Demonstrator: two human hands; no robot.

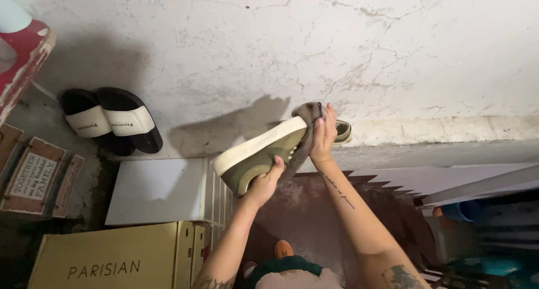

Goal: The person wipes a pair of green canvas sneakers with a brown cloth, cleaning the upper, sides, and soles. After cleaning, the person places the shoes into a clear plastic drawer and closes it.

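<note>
The left hand (265, 183) grips the toe of an olive shoe (264, 153) with a cream sole, held sideways near centre. The right hand (323, 138) closes on a grey cloth (303, 133) pressed over the shoe's heel; the heel is mostly hidden beneath it. At 7 o'clock lies a yellow box (112, 258), shut, its contents unseen, with a white box (163, 191) above it. At 9 o'clock hang brown signs (33, 177). At 10 o'clock sit black slides (109, 120) with white straps. The wall (337, 42) is cracked.
</note>
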